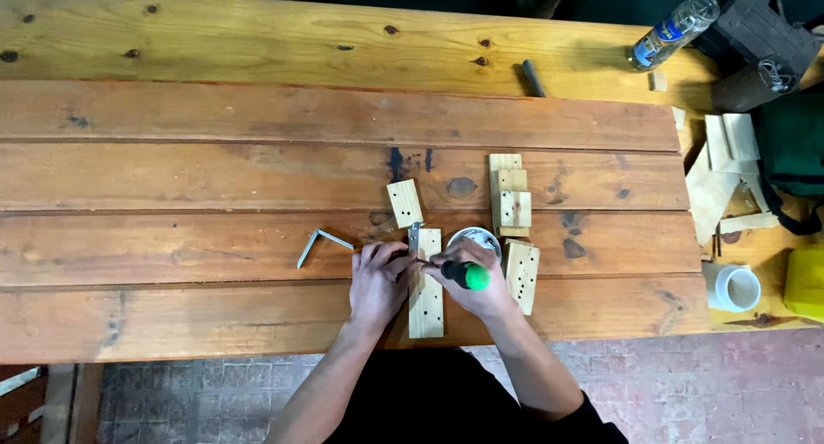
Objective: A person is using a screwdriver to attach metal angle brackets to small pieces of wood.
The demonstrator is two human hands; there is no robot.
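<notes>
pale pine lay right under my hands: a narrow wood strip [426,298] pointing away from me on the plank workbench [215,246]. my left hand [378,276] pressed down beside the strip's far end, fingers curled against a small metal bracket [415,237] that stood at that end. my right hand [472,282] was clenched around a screwdriver with a green and black handle [466,275], its tip aimed left toward the bracket; the tip itself was hidden by my fingers. just right of that hand a drilled wood block [522,274] lay slightly tilted, and a round white tub [475,236] peeked out behind my knuckles. to the left, well apart, a bent metal angle [318,243] rested on the planks. further out sat a small drilled block [404,203] and a stack of short blocks [509,197]. off to the right edge stood a white cup [732,287] among wood scraps, and at the far corner a clear plastic bottle [675,30] lay on its side.
</notes>
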